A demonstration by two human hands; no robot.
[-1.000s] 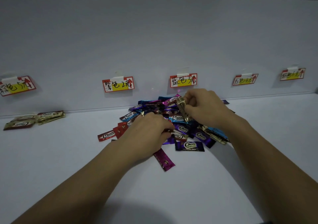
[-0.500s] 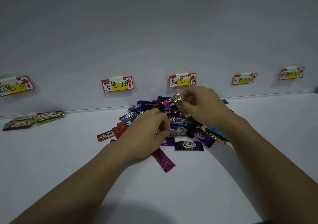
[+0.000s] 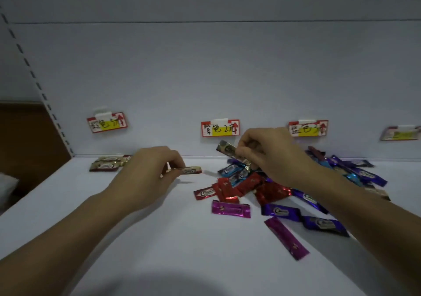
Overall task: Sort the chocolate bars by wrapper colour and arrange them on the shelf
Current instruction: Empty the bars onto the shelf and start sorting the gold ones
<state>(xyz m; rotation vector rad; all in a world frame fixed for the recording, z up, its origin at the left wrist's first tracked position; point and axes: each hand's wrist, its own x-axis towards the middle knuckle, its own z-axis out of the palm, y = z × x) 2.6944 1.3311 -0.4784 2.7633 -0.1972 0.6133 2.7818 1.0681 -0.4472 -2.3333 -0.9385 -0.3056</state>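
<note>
pinching a gold-wrapped bar [image 3: 191, 170] in my left hand [image 3: 148, 172], thumb and fingertips curled on its left end so it sticks out flat to the right, lifted just off the shelf [image 3: 159, 238]. my right hand [image 3: 271, 156] grips a second gold bar [image 3: 226, 147], fingers curled round its lower part, with the top end tilted up and left in front of the middle price label [image 3: 219, 128]. the two bars are apart, the left one lower and further left

the mixed pile [image 3: 273, 192] sits under and to the right of my right hand: red ones [image 3: 227, 188] at its left edge, blue ones [image 3: 230, 170] behind those, purple ones [image 3: 281, 211] nearer me, plus a magenta bar [image 3: 231, 209] lying loose on the near side

a small bunch of sorted gold bars [image 3: 107, 162] lies against the back wall at far left, below the left label [image 3: 107, 122], just past my left knuckles and partly hidden by them. the writing on the labels is too blurry for me to read
</note>
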